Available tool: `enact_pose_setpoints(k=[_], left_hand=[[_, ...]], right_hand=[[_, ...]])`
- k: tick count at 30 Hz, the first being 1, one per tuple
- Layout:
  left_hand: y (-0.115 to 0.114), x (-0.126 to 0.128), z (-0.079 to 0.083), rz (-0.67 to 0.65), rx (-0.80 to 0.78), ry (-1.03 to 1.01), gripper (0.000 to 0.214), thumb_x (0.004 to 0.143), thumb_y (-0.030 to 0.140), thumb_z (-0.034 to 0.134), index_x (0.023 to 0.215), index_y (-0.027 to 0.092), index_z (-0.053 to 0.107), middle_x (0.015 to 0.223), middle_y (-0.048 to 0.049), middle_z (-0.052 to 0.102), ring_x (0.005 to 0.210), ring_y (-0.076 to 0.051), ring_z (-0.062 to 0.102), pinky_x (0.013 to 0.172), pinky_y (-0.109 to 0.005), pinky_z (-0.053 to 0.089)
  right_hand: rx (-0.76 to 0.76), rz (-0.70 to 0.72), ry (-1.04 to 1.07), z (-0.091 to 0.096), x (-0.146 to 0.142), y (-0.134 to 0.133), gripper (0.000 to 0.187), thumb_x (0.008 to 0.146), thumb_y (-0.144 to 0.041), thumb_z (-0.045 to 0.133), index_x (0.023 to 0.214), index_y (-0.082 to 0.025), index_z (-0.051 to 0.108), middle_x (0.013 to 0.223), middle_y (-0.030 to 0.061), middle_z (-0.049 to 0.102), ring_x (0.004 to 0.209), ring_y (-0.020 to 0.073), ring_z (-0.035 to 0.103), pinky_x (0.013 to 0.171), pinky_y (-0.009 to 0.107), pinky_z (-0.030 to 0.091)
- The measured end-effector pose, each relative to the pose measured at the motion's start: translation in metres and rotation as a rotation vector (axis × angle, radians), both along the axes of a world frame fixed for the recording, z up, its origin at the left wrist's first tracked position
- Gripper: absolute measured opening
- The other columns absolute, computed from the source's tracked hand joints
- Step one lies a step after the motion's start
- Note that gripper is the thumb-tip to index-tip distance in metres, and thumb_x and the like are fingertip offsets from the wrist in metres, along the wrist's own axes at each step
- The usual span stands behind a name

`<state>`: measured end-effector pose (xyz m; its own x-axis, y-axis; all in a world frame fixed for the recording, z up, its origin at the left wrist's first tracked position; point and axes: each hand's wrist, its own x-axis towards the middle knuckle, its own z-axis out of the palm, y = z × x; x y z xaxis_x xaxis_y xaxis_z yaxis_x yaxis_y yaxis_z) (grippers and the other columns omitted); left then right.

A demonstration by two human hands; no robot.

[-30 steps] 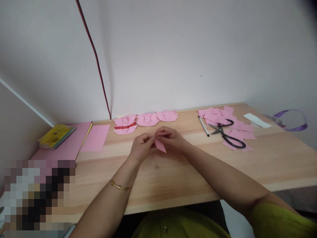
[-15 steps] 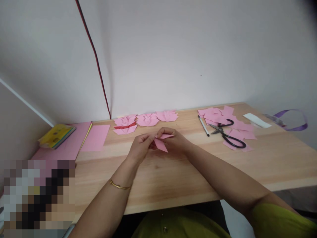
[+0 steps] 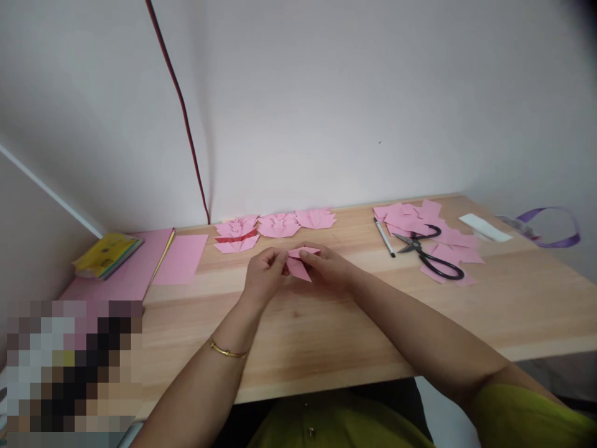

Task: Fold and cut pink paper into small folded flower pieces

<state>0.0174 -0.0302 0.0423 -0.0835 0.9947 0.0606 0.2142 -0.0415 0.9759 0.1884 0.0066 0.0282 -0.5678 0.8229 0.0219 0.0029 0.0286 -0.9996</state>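
Both my hands meet over the middle of the wooden table (image 3: 326, 336), pinching a small folded pink paper piece (image 3: 298, 264). My left hand (image 3: 263, 277) grips its left side with closed fingers; a gold bangle sits on that wrist. My right hand (image 3: 329, 267) holds the right side, fingers curled over the top flap. Just behind the hands lie three folded pink paper shapes (image 3: 275, 225) in a row, one with a red strip.
Black scissors (image 3: 426, 252) and a pen (image 3: 384, 237) lie on loose pink paper scraps (image 3: 415, 218) at the right. A white slip (image 3: 484, 226) and purple ribbon (image 3: 553, 225) sit farther right. Pink sheets (image 3: 180, 258) and a yellow packet (image 3: 105, 254) lie at the left. A red cord (image 3: 180, 112) runs down the wall.
The hands have shifted slightly and turned the pink piece; its upper flap now lies flatter and its pointed corner sits closer between the fingers.
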Motion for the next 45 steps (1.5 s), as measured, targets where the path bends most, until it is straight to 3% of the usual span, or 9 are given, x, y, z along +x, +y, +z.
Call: enact_pose_setpoints(k=[11, 21, 34, 39, 42, 45], left_hand=[[-0.001, 0.002, -0.005, -0.020, 0.074, 0.162, 0.025, 0.082, 0.032, 0.055, 0.062, 0.017, 0.056, 0.056, 0.0041, 0.052, 0.055, -0.010, 0.047, 0.055, -0.022, 0.036], [-0.001, 0.003, -0.005, -0.010, 0.007, 0.098, 0.025, 0.082, 0.036, 0.055, 0.066, 0.018, 0.059, 0.053, 0.0037, 0.054, 0.052, -0.010, 0.049, 0.055, -0.022, 0.037], [-0.001, 0.003, -0.005, 0.031, 0.028, 0.115, 0.025, 0.081, 0.036, 0.055, 0.065, 0.017, 0.058, 0.053, 0.0031, 0.054, 0.052, -0.010, 0.050, 0.056, -0.022, 0.039], [-0.001, 0.006, -0.007, -0.070, -0.095, -0.085, 0.025, 0.078, 0.041, 0.060, 0.071, 0.016, 0.060, 0.062, 0.0012, 0.059, 0.054, -0.011, 0.054, 0.056, -0.023, 0.043], [-0.002, 0.006, -0.007, -0.165, -0.141, -0.062, 0.026, 0.077, 0.041, 0.060, 0.071, 0.016, 0.061, 0.062, 0.0005, 0.058, 0.053, -0.010, 0.052, 0.053, -0.022, 0.040], [-0.001, 0.004, -0.008, -0.222, -0.156, -0.015, 0.024, 0.077, 0.038, 0.061, 0.070, 0.015, 0.062, 0.062, 0.0001, 0.059, 0.052, -0.009, 0.049, 0.051, -0.021, 0.035]], right_hand=[[0.015, -0.135, -0.123, 0.003, 0.000, -0.001, 0.032, 0.078, -0.049, 0.060, 0.076, -0.017, 0.057, 0.068, -0.0027, 0.053, 0.063, 0.0109, 0.048, 0.059, 0.023, 0.035], [0.033, -0.115, -0.140, 0.002, -0.001, -0.002, 0.034, 0.081, -0.051, 0.056, 0.087, -0.019, 0.063, 0.081, 0.0022, 0.064, 0.071, 0.0144, 0.055, 0.064, 0.025, 0.041], [0.092, -0.119, -0.130, 0.002, -0.002, -0.001, 0.035, 0.080, -0.052, 0.058, 0.089, -0.018, 0.064, 0.086, 0.0025, 0.065, 0.078, 0.0162, 0.057, 0.070, 0.027, 0.042], [0.129, -0.189, -0.155, -0.003, -0.003, 0.003, 0.035, 0.081, -0.050, 0.055, 0.080, -0.016, 0.062, 0.075, 0.0012, 0.059, 0.070, 0.0142, 0.052, 0.064, 0.026, 0.039], [0.223, -0.228, -0.241, -0.004, -0.001, 0.007, 0.033, 0.081, -0.048, 0.055, 0.071, -0.017, 0.056, 0.064, -0.0018, 0.050, 0.061, 0.0115, 0.044, 0.056, 0.024, 0.032], [0.322, -0.173, -0.312, -0.003, 0.001, 0.008, 0.031, 0.082, -0.044, 0.054, 0.067, -0.017, 0.053, 0.062, -0.0026, 0.048, 0.060, 0.0105, 0.041, 0.055, 0.023, 0.030]])
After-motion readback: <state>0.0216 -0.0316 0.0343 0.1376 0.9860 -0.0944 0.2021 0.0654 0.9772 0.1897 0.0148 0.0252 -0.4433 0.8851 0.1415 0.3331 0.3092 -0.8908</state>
